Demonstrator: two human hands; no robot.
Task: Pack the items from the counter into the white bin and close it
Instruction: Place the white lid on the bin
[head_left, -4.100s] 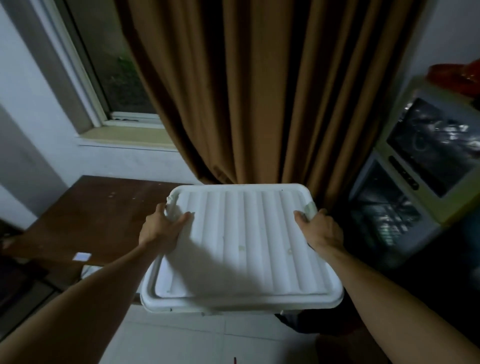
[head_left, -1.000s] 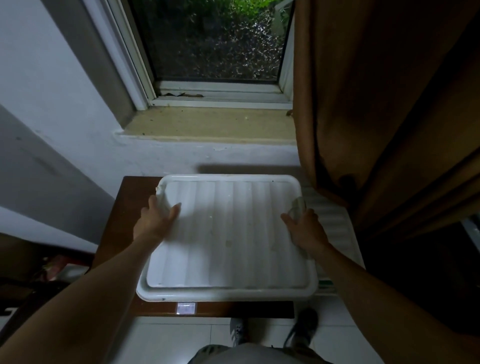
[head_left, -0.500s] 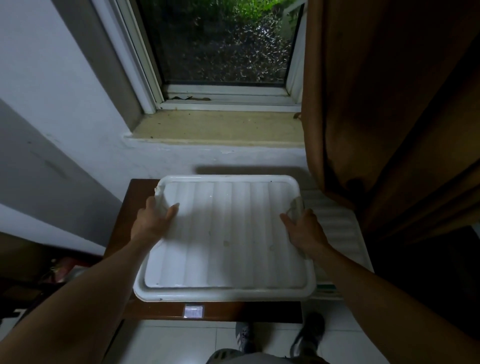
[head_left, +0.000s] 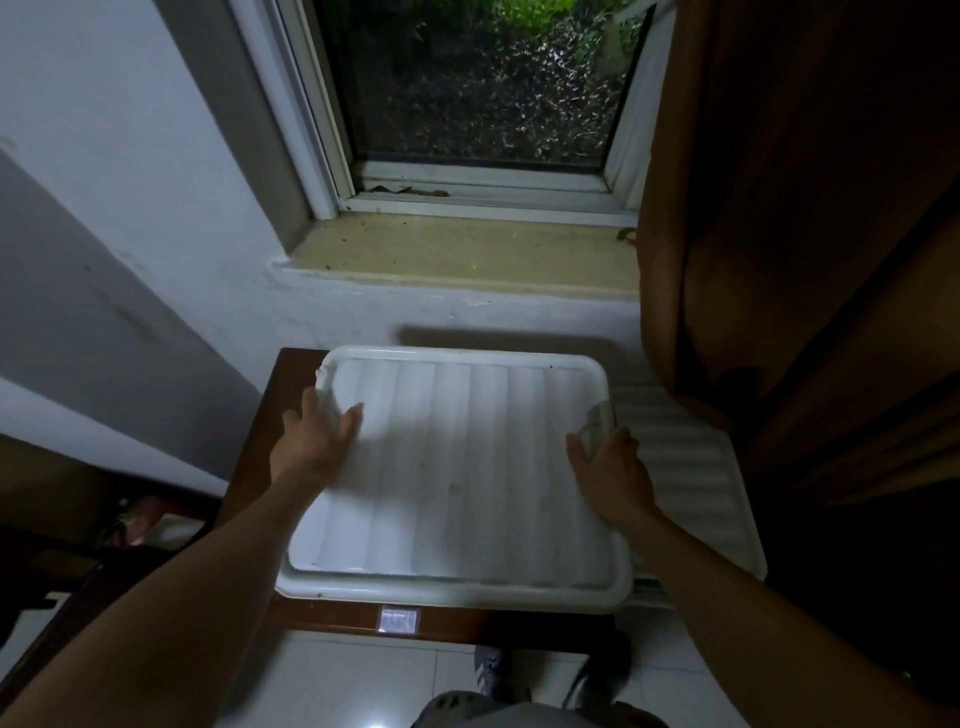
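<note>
The white bin is sitting on the dark wooden desk. Its glossy, ribbed plastic lid with rounded corners is already lying flat, so packing is looking done, with perhaps only latching remaining. The left hand is resting spread on the left rim. The right hand is touching the right rim, and I cannot tell its grip.

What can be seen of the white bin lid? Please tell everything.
The lid looks like white plastic, rectangular with rounded corners, a raised rim and long ribs. It lies flat over a brown table below the window. The left hand rests on its left edge, the right hand on its right edge.
</note>
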